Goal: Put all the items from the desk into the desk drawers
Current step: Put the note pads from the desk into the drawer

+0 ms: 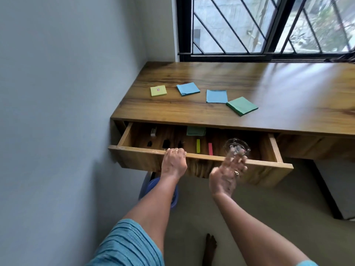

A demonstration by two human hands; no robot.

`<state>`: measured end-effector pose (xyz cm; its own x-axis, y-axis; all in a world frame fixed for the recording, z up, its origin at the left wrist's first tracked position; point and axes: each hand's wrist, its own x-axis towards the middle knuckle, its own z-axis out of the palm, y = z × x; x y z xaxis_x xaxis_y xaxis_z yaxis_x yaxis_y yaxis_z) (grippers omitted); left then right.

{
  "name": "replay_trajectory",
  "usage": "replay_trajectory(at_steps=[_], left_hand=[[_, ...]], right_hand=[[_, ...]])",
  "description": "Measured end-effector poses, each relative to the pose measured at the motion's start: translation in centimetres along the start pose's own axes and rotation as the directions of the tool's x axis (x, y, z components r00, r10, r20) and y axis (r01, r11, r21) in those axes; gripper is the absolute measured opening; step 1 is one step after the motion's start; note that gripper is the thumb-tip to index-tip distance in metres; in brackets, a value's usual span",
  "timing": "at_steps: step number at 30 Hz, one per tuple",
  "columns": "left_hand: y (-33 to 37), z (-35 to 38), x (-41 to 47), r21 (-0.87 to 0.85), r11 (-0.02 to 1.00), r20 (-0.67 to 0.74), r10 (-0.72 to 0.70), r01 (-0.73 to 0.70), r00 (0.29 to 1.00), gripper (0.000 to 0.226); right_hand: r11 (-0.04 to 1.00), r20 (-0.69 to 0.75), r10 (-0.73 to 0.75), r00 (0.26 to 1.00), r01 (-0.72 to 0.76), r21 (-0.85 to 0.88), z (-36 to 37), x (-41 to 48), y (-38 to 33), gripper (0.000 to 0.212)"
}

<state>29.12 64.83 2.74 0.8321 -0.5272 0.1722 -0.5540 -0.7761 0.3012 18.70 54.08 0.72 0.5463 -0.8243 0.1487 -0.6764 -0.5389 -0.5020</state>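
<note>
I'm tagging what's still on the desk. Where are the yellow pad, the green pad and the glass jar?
yellow pad [158, 91]: head view, middle of its top sheet.
green pad [242, 105]: head view, middle of its top face.
glass jar [236, 148]: head view, its clear wall, inside the open drawer.

Window daylight, desktop glare, blurred right hand [227, 173]

no readable text, small red-and-blue mark on yellow sticky pad [158, 91] illegible
</note>
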Motion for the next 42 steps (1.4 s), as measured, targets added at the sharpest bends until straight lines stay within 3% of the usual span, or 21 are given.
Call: replay_trajectory(at_steps=[3, 7, 10, 20, 42], left_hand=[[0.5, -1.1, -0.5, -0.022, 0.999, 0.029, -0.027, 0.028, 0.999, 0.036], [0.8, -1.8, -2.9, -0.019, 0.995, 0.090, -0.094, 0.096, 0.991, 0.039], [1.2, -2.3, -5.4, -0.008, 0.990, 0.138, -0.138, 0.141, 0.981, 0.038], [2.2, -5.0, -11.6, -0.013, 0.974, 0.250, -0.215, 0.225, 0.944, 0.034], [3.8, -7.8, -20.3, 0.002, 0.948, 0.268, -0.308, 0.319, 0.913, 0.030]], right_hand=[[0.957, 0.186, -0.232, 0.955, 0.258, -0.132, -1.4, -0.4, 0.1, 0.059], [0.900, 0.245, -0.270, 0.931, 0.334, -0.280, -4.1, -1.1, -0.9, 0.043], [0.911, 0.326, -0.249, 0.912, 0.335, -0.241, -6.3, -2.5, -0.9, 0.029], [0.917, 0.498, -0.200, 0.844, 0.340, -0.208, -11.0, -6.4, -0.5, 0.024], [0.886, 0.587, -0.282, 0.759, 0.441, -0.145, -14.3, -12.8, 1.7, 0.021]])
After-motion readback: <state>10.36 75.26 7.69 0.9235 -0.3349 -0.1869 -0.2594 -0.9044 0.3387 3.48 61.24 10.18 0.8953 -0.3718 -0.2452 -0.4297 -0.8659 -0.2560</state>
